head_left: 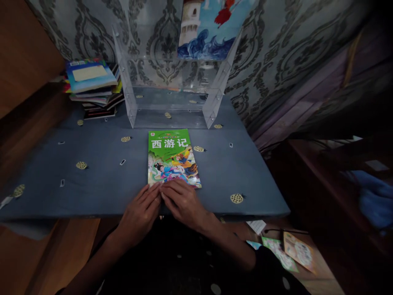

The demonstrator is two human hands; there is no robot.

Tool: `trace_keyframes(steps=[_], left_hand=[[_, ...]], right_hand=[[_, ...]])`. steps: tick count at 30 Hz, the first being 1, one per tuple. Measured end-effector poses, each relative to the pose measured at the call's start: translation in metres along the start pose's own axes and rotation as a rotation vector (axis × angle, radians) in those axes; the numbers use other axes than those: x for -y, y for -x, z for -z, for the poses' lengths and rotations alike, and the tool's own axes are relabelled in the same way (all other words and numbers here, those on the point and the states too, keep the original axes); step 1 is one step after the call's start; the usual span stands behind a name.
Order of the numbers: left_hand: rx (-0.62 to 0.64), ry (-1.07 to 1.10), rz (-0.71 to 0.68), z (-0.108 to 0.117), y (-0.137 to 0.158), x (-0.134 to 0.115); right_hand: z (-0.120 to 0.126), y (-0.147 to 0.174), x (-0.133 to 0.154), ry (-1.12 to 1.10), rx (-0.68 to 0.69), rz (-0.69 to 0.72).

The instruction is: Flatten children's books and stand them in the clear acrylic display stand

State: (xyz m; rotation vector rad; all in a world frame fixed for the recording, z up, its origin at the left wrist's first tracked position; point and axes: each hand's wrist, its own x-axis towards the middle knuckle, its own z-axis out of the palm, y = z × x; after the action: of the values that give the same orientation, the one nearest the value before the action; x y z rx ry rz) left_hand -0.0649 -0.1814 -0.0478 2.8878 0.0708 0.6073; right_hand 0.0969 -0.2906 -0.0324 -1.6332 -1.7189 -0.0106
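A green-topped picture book [172, 157] with large white Chinese characters and colourful cartoon figures lies flat on the blue tablecloth. At its near edge my left hand [141, 211] rests palm down, open, with its fingers stretched forward and loosely bent. My right hand [182, 201] lies beside it, also open, its fingertips over the book's bottom edge and meeting the left fingertips. Neither hand lifts the book. The undersides of the fingers are hidden.
Behind the book stands a clear acrylic rack [170, 119], holding a picture book with a tower and waves [202, 41] up high. A stack of books [92, 84] sits at the back left. Several booklets [299, 252] lie below the table at right. The table's front edge [245, 214] is near me.
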Motion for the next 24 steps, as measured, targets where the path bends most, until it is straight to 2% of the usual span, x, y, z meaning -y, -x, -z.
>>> trace_keyframes(steps=[6,17,24], left_hand=[[-0.006,0.088,0.025,0.007,0.001,0.007],[-0.010,0.153,0.016,0.006,0.001,0.022],[0.054,0.185,-0.014,0.006,-0.004,0.043]], right_hand=[[-0.006,-0.016,0.001,0.009,0.103,0.037],[-0.008,-0.033,-0.004,0.080,0.310,0.089],[-0.005,-0.044,-0.011,0.105,0.406,0.077]])
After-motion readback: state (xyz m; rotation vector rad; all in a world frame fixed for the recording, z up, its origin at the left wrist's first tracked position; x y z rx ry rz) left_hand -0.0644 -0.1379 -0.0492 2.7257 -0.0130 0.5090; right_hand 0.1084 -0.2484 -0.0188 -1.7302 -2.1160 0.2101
